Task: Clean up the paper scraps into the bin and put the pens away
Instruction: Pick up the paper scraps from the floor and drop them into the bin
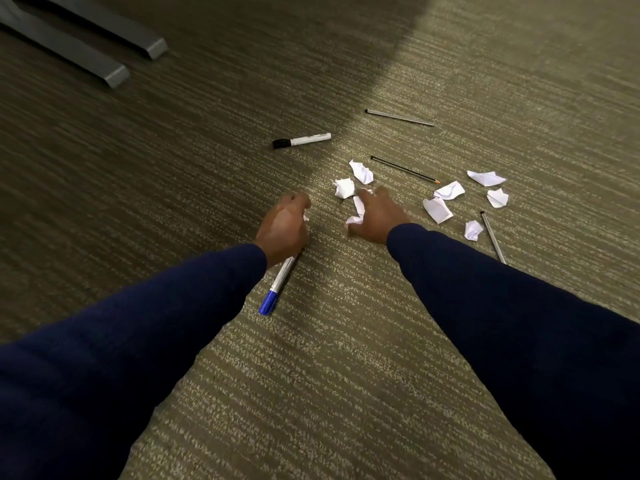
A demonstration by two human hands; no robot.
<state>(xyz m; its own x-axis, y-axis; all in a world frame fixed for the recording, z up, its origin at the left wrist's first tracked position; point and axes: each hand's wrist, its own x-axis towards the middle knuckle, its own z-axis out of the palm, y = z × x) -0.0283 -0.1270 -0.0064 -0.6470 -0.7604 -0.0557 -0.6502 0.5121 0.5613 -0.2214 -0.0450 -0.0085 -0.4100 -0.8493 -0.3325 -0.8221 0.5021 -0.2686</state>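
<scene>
On the carpet, the left hand is closed into a loose fist, and a sliver of a paper scrap shows at the edge of its curled fingers, so it seems to be gripping that bit of paper. A blue marker lies on the floor just under its wrist, blue cap toward the person. The right hand hangs over a crumpled scrap with fingers spread and thumb out; it is blurred, so I cannot tell whether it has hold of the paper or only touches it. Two more scraps lie just beyond its fingertips, and five others are scattered to the right, near each other. A black marker lies farther off, a pencil between the two groups of paper, a grey pen beyond that, and a second grey pen just beside the nearest right-hand scrap. Both arms wear dark blue sleeves. Two grey metal feet of some furniture rest on the floor at the far left
</scene>
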